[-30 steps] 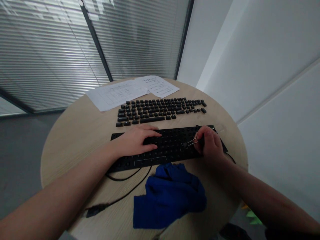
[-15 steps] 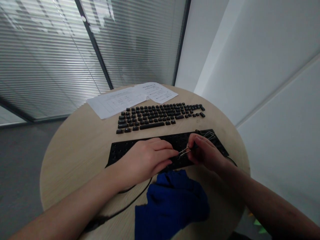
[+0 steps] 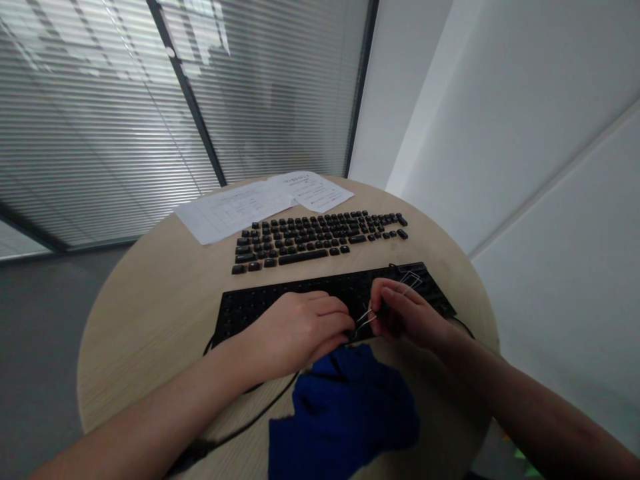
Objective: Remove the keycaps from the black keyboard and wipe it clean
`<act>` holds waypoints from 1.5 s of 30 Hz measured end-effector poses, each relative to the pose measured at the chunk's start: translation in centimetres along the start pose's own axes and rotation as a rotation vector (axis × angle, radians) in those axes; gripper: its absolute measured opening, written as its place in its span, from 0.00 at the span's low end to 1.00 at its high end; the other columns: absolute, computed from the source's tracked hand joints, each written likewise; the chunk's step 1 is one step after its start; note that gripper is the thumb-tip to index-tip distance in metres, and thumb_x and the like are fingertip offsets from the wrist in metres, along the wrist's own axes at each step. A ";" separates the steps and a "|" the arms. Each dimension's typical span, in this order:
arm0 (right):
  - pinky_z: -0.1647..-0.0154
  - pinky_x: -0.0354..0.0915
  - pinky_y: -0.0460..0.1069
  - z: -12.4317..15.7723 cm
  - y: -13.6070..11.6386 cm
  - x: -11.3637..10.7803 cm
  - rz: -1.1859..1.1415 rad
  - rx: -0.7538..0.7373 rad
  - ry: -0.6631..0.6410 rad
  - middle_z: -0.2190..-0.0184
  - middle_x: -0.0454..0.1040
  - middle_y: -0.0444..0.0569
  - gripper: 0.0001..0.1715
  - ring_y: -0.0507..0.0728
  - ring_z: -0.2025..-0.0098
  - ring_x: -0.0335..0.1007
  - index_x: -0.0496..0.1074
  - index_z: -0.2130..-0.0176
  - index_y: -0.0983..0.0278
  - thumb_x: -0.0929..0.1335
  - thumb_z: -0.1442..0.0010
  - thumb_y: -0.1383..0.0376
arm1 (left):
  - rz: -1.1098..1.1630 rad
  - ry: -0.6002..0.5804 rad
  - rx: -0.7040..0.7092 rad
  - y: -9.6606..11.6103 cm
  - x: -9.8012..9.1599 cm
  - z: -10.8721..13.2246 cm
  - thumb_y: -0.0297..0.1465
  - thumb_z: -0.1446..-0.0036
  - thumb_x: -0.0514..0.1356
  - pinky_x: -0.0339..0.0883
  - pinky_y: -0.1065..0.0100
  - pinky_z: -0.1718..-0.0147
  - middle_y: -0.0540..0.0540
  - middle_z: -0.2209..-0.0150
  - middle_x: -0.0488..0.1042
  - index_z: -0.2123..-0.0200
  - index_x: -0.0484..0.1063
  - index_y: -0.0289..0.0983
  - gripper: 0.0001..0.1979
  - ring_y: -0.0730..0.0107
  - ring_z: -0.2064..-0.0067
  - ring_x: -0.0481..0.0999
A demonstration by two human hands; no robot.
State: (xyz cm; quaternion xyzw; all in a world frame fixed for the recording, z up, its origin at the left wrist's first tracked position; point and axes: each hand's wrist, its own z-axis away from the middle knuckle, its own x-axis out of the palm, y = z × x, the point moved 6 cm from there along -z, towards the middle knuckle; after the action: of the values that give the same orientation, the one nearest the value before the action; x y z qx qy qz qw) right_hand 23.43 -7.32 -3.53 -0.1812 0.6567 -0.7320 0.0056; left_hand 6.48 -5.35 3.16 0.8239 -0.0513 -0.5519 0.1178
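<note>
A black keyboard base (image 3: pixel 250 308) without most of its keycaps lies across the table. My right hand (image 3: pixel 403 310) is closed round a wire tool (image 3: pixel 411 280), whose thin prongs point left toward my left fingertips. Over the middle of the base rests my left hand (image 3: pixel 305 330), palm down, fingers together and curled at the prong tips; whatever they may hold is hidden. Behind the base, loose black keycaps (image 3: pixel 303 257) are laid out in keyboard order.
A crumpled blue cloth (image 3: pixel 345 413) lies at the near edge of the round wooden table (image 3: pixel 130 320). Printed papers (image 3: pixel 225 212) are at the back. A black cable (image 3: pixel 250 421) runs under my left arm. A white wall stands at the right.
Both hands have shifted slightly down in the view, the right one also a little left with the wire tool. My left fingers have curled more. The whole view has tilted slightly.
</note>
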 end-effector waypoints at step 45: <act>0.72 0.64 0.47 2.2 -3.9 2.9 1.153 -0.776 -0.024 0.70 0.75 0.48 0.10 0.53 0.71 0.71 0.77 0.57 0.62 0.73 0.35 0.58 | -0.363 0.230 0.212 2.3 -1.0 0.3 0.27 0.29 0.55 0.65 0.65 0.76 0.47 0.68 0.76 0.57 0.75 0.34 0.08 0.66 0.68 0.73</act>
State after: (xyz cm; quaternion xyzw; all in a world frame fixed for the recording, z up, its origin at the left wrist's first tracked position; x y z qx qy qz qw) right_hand 22.18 -9.61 1.15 0.1997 0.8623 -0.3223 0.3357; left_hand 5.90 -7.39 4.46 0.8849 0.0537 -0.4580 -0.0653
